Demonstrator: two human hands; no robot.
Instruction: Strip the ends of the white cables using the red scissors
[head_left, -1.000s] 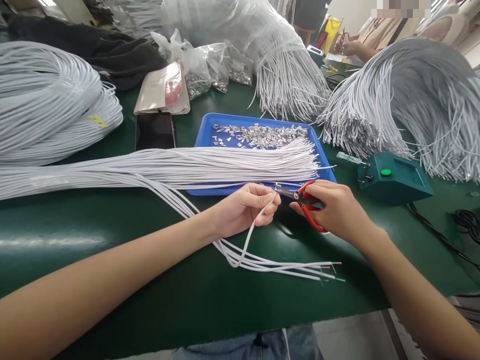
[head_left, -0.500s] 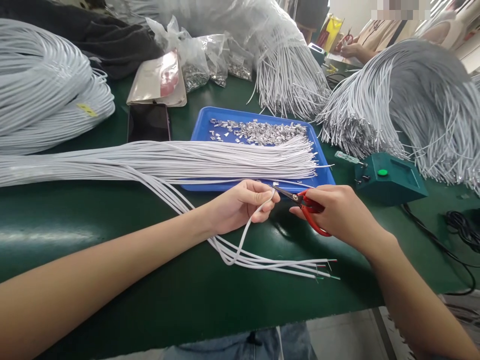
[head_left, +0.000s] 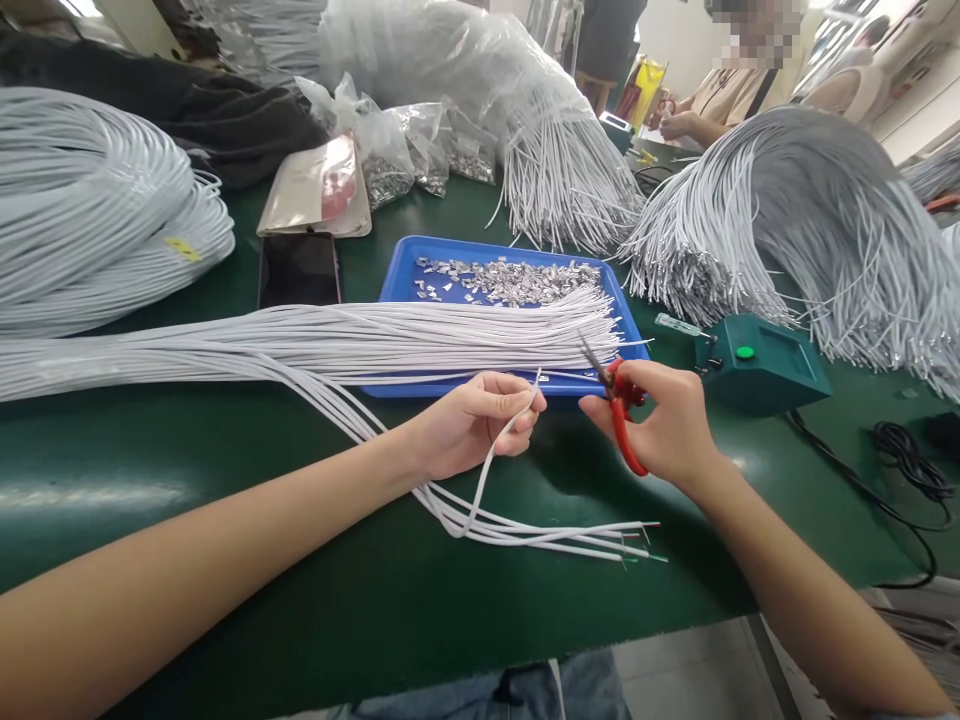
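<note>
a: where's the single white cable (head_left: 487, 470)?
b: middle of the frame. the left hand (head_left: 480, 425) pinches it near its tip between thumb and fingers; the tip pokes up above them, and the rest bends down toward the loose cables (head_left: 551, 534).
a: and the right hand (head_left: 671, 425)?
b: right of centre, closed around the red handles of the scissors (head_left: 622, 437). the blades point to the upper left, apart from the cable tip.
a: what's behind them?
b: a blue tray (head_left: 407, 287) with small metal pieces (head_left: 517, 281) in it, and the big cable bundle (head_left: 375, 325) lying across it from the left edge of the frame.
a: those loose ones?
b: lower centre, on the green table (head_left: 420, 620), with thin red and green wires showing at their ends.
a: far right?
b: a green box (head_left: 769, 375) with a bright green button.
</note>
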